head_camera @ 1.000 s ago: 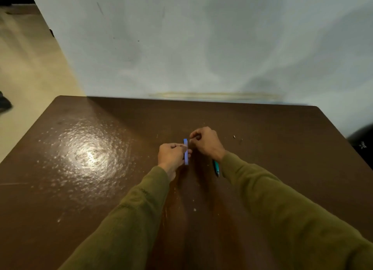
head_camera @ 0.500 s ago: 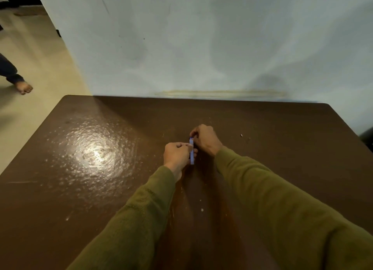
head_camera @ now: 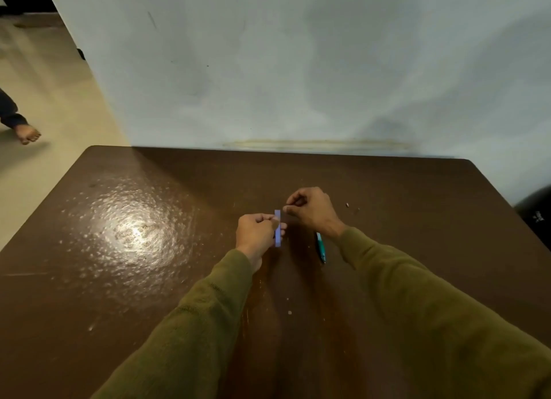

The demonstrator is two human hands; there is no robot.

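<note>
Head view. Count: one blue strip (head_camera: 278, 230), one teal pen (head_camera: 320, 246), two hands. Left hand (head_camera: 258, 234) curled, pinching the strip mid-length over the middle of the brown table (head_camera: 134, 279); strip runs near-to-far. Right hand (head_camera: 313, 211) curled, fingertips just beside the strip's far end; contact not discernible. Pen lies flat, right of the strip, at the right wrist. One bare foot (head_camera: 27, 133), far left.
</note>
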